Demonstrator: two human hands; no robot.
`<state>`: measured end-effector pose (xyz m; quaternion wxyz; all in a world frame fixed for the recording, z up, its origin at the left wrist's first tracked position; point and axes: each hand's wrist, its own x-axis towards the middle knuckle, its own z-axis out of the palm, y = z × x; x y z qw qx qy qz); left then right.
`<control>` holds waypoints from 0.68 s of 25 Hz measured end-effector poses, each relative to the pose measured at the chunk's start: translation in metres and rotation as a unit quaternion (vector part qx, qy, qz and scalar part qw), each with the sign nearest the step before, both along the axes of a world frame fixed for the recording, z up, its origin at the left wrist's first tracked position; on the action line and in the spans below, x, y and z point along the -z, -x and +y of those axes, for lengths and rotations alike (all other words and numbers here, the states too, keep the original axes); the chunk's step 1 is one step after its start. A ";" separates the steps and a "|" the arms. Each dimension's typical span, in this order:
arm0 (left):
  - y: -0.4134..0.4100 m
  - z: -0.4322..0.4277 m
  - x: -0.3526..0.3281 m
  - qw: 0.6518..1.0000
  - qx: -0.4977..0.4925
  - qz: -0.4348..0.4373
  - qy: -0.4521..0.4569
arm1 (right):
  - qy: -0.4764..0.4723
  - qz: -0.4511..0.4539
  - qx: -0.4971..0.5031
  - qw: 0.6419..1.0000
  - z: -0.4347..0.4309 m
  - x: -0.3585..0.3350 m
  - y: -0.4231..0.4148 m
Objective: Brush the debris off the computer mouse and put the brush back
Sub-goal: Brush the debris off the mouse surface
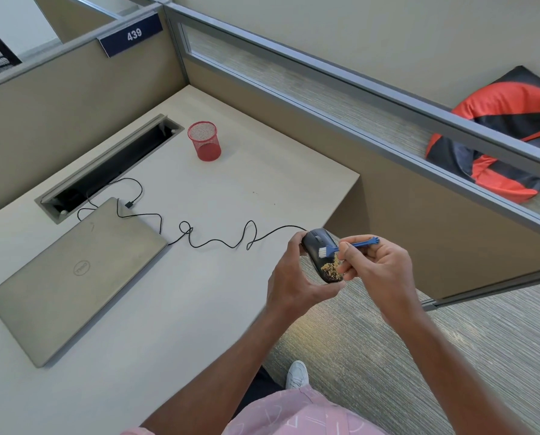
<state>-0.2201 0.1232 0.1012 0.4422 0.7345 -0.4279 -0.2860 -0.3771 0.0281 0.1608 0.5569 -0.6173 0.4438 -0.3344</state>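
A black wired computer mouse (317, 251) is held above the desk's right edge by my left hand (289, 277), gripped from the left side and below. Tan debris (332, 267) clings to the mouse's near end. My right hand (377, 270) pinches a small blue brush (356, 244). Its white bristles (324, 252) rest on the middle of the mouse, just above the debris. The brush handle points to the right.
The mouse's black cable (218, 241) loops across the pale desk (174, 309) to a closed grey laptop (74, 271). A red mesh cup (204, 141) stands at the back, beside an open cable tray (105, 171). Carpet floor (372, 356) lies right of the desk edge, partition walls behind.
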 end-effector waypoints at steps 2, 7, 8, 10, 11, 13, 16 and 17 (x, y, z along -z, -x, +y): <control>0.000 0.000 0.000 1.000 0.004 0.000 0.000 | 0.013 0.024 0.000 1.000 0.000 0.002 0.001; -0.003 0.002 0.002 1.000 0.007 0.009 0.003 | 0.052 0.071 0.017 0.996 -0.006 0.001 0.014; -0.003 0.002 0.003 1.000 0.007 0.010 0.005 | 0.055 0.072 0.021 0.996 -0.008 0.000 0.016; -0.003 0.004 0.002 1.000 0.008 0.010 0.005 | 0.055 0.060 0.025 0.996 -0.011 -0.001 0.016; -0.003 0.004 0.002 1.000 0.009 0.009 0.004 | 0.046 0.043 0.025 0.998 -0.012 -0.002 0.014; -0.003 0.004 0.002 1.000 0.014 0.004 0.004 | 0.018 0.011 0.022 1.000 -0.014 -0.001 0.008; -0.002 0.005 0.000 1.000 0.017 0.002 0.003 | -0.006 0.010 0.009 1.000 -0.017 0.002 -0.001; -0.002 0.005 0.000 1.000 0.018 0.005 0.003 | -0.012 0.014 0.006 1.000 -0.017 0.004 -0.003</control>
